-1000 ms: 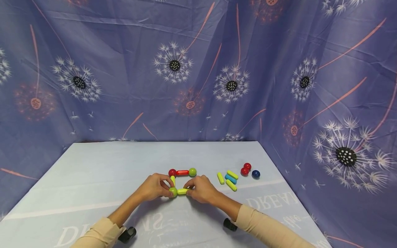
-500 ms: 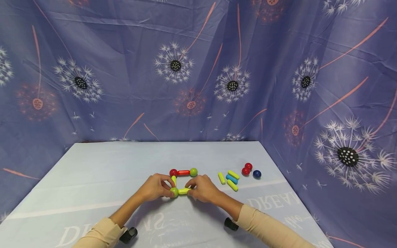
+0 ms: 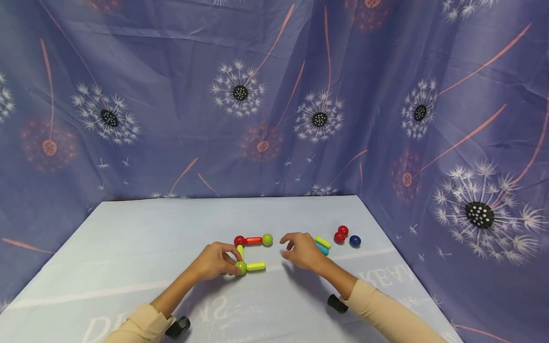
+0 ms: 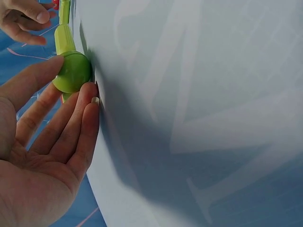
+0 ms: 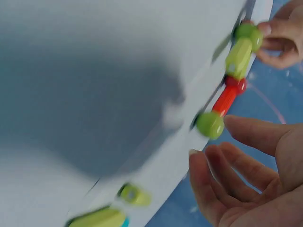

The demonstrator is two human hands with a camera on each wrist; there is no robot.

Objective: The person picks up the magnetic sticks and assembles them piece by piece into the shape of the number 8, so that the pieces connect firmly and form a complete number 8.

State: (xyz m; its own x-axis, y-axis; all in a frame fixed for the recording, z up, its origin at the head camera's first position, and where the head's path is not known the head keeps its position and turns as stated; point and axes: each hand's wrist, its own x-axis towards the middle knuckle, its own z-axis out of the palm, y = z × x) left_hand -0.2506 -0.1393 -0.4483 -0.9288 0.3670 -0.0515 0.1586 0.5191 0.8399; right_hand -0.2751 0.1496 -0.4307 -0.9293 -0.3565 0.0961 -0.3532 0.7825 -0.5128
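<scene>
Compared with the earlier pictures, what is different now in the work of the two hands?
The right hand has let go of the near yellow-green rod and moved right, toward the loose pieces. The left hand still holds the near green ball; the red rod stayed in place.

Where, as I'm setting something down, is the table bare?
Bare: the table left of the left hand, and its back strip between the red rod and the curtain. Crowded: right of the right hand, with loose rods and balls.
</scene>
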